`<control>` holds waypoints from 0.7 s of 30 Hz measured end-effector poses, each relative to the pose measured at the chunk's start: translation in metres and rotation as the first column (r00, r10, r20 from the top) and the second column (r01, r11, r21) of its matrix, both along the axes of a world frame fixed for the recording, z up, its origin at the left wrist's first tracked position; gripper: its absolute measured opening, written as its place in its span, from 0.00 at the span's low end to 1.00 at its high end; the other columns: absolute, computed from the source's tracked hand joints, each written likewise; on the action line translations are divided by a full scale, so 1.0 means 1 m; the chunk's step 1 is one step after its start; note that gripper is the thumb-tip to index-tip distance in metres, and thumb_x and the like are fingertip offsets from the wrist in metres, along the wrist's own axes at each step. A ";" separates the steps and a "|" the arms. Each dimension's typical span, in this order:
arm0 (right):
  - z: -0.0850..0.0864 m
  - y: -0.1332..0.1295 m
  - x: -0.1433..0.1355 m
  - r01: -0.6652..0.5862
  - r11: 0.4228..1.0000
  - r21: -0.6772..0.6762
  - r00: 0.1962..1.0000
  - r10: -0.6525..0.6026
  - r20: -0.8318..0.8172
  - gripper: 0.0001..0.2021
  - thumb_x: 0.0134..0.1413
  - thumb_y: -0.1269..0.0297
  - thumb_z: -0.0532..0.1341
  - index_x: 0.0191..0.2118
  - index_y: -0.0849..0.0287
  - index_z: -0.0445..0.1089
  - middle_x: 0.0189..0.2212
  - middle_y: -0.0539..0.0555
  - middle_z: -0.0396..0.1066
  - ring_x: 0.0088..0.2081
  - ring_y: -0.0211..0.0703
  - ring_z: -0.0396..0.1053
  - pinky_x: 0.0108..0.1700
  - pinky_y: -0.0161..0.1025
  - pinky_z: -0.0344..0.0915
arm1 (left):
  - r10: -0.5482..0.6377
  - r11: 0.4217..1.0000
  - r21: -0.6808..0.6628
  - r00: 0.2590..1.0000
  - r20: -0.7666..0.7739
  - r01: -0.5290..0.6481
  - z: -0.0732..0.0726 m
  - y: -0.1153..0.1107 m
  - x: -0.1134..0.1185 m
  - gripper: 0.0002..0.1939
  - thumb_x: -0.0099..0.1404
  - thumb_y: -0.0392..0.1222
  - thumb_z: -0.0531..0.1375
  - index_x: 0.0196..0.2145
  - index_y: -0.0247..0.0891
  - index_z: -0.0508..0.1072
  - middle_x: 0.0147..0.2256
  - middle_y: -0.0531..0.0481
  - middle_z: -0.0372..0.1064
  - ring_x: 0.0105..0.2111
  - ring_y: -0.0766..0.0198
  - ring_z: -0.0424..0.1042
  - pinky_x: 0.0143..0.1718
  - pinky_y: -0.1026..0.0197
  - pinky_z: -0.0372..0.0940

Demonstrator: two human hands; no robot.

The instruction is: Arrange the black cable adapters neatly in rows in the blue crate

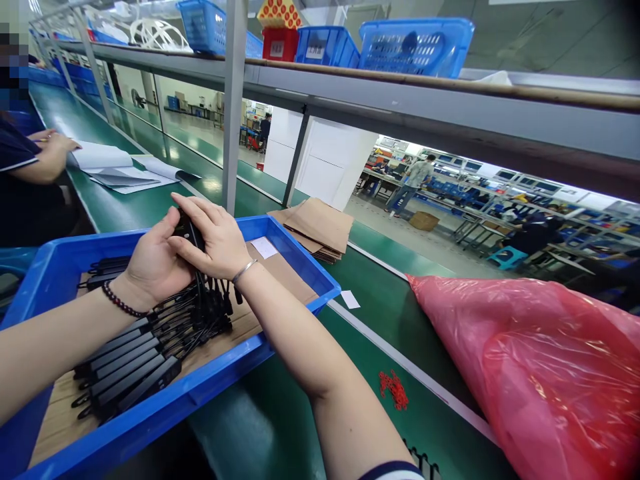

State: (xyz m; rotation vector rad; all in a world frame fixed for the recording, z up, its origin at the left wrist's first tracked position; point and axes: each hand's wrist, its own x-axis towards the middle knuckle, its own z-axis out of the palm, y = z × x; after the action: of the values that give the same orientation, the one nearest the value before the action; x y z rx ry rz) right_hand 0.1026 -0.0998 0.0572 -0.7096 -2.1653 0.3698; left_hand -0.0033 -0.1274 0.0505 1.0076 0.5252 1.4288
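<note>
Over a blue bin (300, 267), both hands are closed around a black cabled device (187, 230), mostly covered by the fingers. My left hand (157, 263), with a beaded bracelet, supports it from the left and below. My right hand (215, 240), wearing a metal bangle, grips it from the right. Black cables with plugs hang down below the hands. Several similar black slim devices (125, 370) lie side by side in the bin on brown cardboard, their cables bunched towards the middle.
Brown cardboard sheets (320, 227) lie behind the bin. Small red pieces (393, 390) sit on the green bench, beside a big pink plastic bag (540, 360). A shelf with blue baskets (415, 47) crosses above. At left, a co-worker's hand (55, 143) is near papers (125, 163).
</note>
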 end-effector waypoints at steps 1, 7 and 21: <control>-0.001 0.000 0.000 -0.009 1.000 0.018 1.000 0.009 -0.010 0.33 0.48 0.37 0.45 0.60 0.42 0.45 0.60 0.42 0.47 0.61 0.52 0.43 0.61 0.49 0.45 | 0.002 1.000 0.012 1.000 0.002 -0.002 0.000 0.000 0.000 0.19 0.63 0.52 0.49 0.48 0.46 0.66 0.53 0.58 0.60 0.56 0.57 0.53 0.53 0.55 0.56; -0.003 -0.001 -0.002 -0.052 0.998 0.031 0.999 0.052 0.005 0.31 0.51 0.42 0.47 0.60 0.44 0.44 0.61 0.43 0.45 0.61 0.49 0.41 0.61 0.49 0.44 | 0.005 0.998 0.062 1.000 -0.013 -0.005 -0.003 0.002 -0.001 0.18 0.64 0.53 0.46 0.48 0.49 0.65 0.53 0.62 0.59 0.58 0.61 0.49 0.52 0.59 0.57; 0.002 0.002 0.001 0.109 0.982 0.152 0.978 -0.133 0.162 0.25 0.53 0.51 0.54 0.56 0.48 0.54 0.57 0.45 0.54 0.59 0.40 0.50 0.59 0.38 0.50 | 0.000 0.996 -0.092 0.997 0.075 0.007 -0.004 0.005 0.000 0.24 0.62 0.57 0.47 0.50 0.43 0.63 0.51 0.55 0.62 0.56 0.59 0.52 0.58 0.54 0.51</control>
State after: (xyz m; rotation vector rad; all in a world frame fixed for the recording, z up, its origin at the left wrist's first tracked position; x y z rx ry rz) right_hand 0.1034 -0.0976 0.0593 -0.8128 -2.2700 0.0904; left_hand -0.0030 -0.1229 0.0470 0.8780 0.5294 1.4211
